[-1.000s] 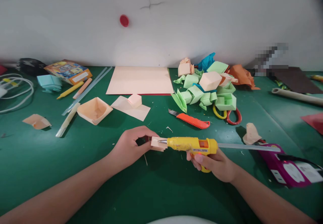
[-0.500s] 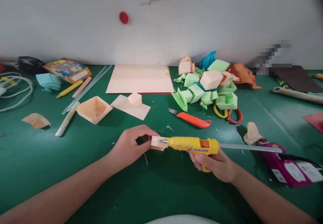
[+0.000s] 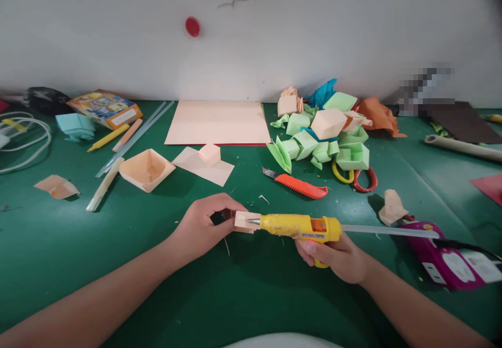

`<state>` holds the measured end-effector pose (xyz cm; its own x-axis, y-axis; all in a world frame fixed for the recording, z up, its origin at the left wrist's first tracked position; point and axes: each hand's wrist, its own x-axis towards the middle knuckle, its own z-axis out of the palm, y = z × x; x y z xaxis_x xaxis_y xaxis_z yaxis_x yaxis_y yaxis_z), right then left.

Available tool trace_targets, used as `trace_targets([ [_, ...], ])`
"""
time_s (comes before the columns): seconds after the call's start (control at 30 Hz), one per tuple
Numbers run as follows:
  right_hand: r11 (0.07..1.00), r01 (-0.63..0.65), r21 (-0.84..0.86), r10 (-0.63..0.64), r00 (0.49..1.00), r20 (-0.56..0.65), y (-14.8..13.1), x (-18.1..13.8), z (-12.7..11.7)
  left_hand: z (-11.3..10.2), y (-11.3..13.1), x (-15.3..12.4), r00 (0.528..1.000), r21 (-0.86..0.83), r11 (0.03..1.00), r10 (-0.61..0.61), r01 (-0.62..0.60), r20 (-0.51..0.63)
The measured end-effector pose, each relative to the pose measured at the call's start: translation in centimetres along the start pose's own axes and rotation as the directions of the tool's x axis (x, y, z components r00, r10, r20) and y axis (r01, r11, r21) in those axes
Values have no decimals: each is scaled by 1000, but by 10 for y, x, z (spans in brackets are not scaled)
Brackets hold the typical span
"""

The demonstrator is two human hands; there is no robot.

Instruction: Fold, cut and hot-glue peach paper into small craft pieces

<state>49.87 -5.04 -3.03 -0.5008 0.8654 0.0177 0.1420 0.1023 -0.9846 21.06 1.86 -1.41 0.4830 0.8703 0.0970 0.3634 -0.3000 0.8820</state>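
Note:
My left hand (image 3: 207,227) pinches a small folded peach paper piece (image 3: 242,224) between thumb and fingers. In my right hand (image 3: 333,259) is a yellow hot glue gun (image 3: 292,225), gripped by its handle. Its metal nozzle points left and lies over the top face of the paper piece; whether it touches cannot be made out. A clear glue stick (image 3: 376,229) sticks out of the gun's back end. Beyond my hands lie an orange utility knife (image 3: 301,186) with its blade out, a peach paper sheet with a small paper cube (image 3: 210,154), and an open peach paper box (image 3: 147,171).
A heap of folded green and peach paper shapes (image 3: 314,133) stands at the back right, with scissors (image 3: 364,179) partly under it. A purple power strip (image 3: 439,259) sits at the right. Glue sticks (image 3: 133,141) and a cardboard box (image 3: 105,108) are at the left. The wall closes off the back.
The glue gun's nozzle has shifted very slightly to the right over the paper piece. My left hand has stayed in place.

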Motion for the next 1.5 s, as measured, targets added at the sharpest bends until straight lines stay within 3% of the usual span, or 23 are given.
trace_targets([
  [0.8, 991, -48, 127, 53, 998, -40, -2, 0, 1, -1, 4, 0, 1000, 2, 1000, -21, 21, 15],
  [1.5, 995, -23, 99, 27, 998, -48, -6, 2, 3, -1, 3, 1, 1000, 32, 999, -22, 22, 18],
])
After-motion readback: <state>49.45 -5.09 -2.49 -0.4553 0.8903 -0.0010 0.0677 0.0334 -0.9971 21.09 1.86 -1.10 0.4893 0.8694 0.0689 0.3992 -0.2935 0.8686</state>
